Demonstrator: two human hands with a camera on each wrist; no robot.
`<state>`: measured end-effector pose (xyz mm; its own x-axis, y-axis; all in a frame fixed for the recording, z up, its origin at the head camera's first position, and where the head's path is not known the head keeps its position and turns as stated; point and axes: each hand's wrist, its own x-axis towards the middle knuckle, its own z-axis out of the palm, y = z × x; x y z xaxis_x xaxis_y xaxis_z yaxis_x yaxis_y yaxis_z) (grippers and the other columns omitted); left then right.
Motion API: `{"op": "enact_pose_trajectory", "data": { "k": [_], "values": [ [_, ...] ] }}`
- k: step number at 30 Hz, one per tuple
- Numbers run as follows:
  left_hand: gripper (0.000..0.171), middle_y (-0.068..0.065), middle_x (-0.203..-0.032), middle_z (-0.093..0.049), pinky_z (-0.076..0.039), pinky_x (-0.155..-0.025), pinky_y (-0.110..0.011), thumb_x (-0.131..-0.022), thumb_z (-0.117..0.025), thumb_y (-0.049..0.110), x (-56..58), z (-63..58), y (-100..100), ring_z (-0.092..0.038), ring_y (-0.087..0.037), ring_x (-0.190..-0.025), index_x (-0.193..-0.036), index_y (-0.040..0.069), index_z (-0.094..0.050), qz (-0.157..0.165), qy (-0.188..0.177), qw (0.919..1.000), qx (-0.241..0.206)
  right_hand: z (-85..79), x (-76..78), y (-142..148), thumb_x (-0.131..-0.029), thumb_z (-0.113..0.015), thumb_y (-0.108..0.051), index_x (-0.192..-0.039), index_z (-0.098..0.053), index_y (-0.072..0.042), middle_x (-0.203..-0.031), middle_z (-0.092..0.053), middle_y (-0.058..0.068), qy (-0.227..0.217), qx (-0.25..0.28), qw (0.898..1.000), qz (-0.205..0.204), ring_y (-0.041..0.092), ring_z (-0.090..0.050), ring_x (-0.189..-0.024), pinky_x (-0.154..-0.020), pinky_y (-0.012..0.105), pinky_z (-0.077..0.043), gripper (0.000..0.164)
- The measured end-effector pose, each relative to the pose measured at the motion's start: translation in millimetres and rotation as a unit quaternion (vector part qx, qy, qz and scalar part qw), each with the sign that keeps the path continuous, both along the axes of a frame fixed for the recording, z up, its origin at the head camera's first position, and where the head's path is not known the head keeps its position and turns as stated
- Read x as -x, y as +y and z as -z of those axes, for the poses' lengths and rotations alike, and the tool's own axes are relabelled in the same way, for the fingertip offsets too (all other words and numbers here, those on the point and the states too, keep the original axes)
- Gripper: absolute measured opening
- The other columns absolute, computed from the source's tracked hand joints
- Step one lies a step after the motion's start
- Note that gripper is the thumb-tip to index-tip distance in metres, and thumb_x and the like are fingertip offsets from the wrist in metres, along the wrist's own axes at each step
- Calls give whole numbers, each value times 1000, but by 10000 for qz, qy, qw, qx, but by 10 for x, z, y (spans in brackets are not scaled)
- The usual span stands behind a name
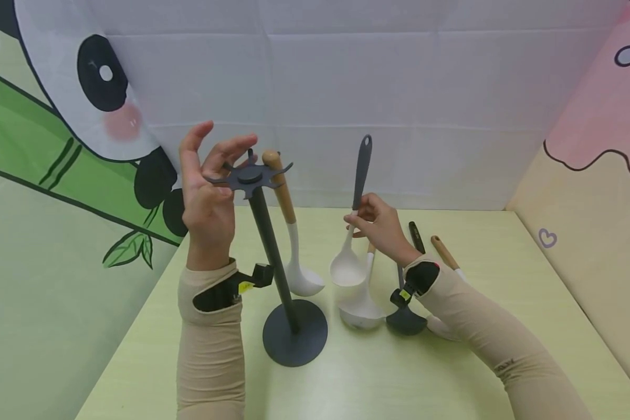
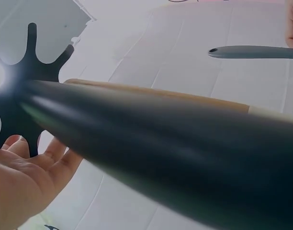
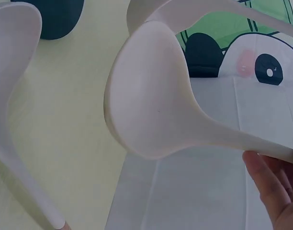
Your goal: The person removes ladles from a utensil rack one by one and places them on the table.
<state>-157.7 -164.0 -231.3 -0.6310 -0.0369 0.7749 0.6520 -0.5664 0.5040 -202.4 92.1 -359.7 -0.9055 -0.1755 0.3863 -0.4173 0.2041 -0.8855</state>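
My left hand is at the top of a dark utensil stand, its thumb and some fingers around the prongs of the hook ring while another finger points up. A white ladle with a wooden handle hangs on the stand, its bowl above the round base. My right hand pinches a second white ladle where its neck meets the grey handle. This ladle is upright, bowl down, right of the stand. In the right wrist view its bowl overlaps the hanging ladle's.
On the pale table, right of the stand, lie a white utensil with a wooden handle, a black utensil and another white, wooden-handled utensil partly behind my right arm. Cartoon-printed cloth walls stand behind and beside the table.
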Motion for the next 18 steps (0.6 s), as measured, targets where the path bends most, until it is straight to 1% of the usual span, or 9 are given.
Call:
{"op": "enact_pose_trajectory", "data": {
  "k": [6,12,13,15,16,18],
  "values": [
    [67,-20,-110,-67,-38,-104,-50,-63,-31,-1,22,5,9,-59,-36,-111,-130,2,-36,196,20,9998,-67,110,75,46,-93,-69,-5,-107,-52,2,-92,-69,18,-234,-127,9995,144,36,-70,-90,-67,38,-60,23],
    [68,-21,-110,-67,-40,-103,-49,-63,-31,1,49,0,45,-59,-38,-111,-130,1,-36,168,-1,9998,-108,189,167,116,-94,-68,-6,-109,-51,3,-92,-68,19,-368,-128,9990,224,40,-68,-91,-70,45,-60,24],
    [68,-21,-110,-67,-40,-102,-49,-63,-31,1,52,-2,52,-59,-38,-111,-130,2,-36,157,-4,9998,-109,201,183,129,-94,-68,-6,-109,-51,4,-93,-68,20,-382,-121,9989,233,40,-68,-92,-70,46,-59,25],
    [67,-21,-109,-67,-40,-102,-49,-63,-30,1,58,-5,68,-59,-38,-111,-130,2,-36,143,5,9998,-110,219,215,144,-94,-67,-4,-110,-50,6,-94,-66,25,-462,-136,9985,250,43,-67,-92,-71,48,-59,25],
    [67,-21,-109,-67,-40,-102,-48,-63,-30,1,61,-6,76,-59,-38,-111,-130,2,-36,138,8,9998,-110,199,202,143,-94,-66,-3,-110,-50,7,-95,-65,28,-509,-157,9983,253,44,-67,-93,-71,47,-59,25],
    [67,-21,-109,-68,-40,-101,-48,-63,-30,1,64,-6,93,-59,-38,-111,-130,2,-36,139,4,9998,-118,238,235,152,-94,-66,-2,-109,-50,7,-96,-64,31,-590,-119,9979,257,43,-68,-90,-69,44,-60,24]
  ]
}}
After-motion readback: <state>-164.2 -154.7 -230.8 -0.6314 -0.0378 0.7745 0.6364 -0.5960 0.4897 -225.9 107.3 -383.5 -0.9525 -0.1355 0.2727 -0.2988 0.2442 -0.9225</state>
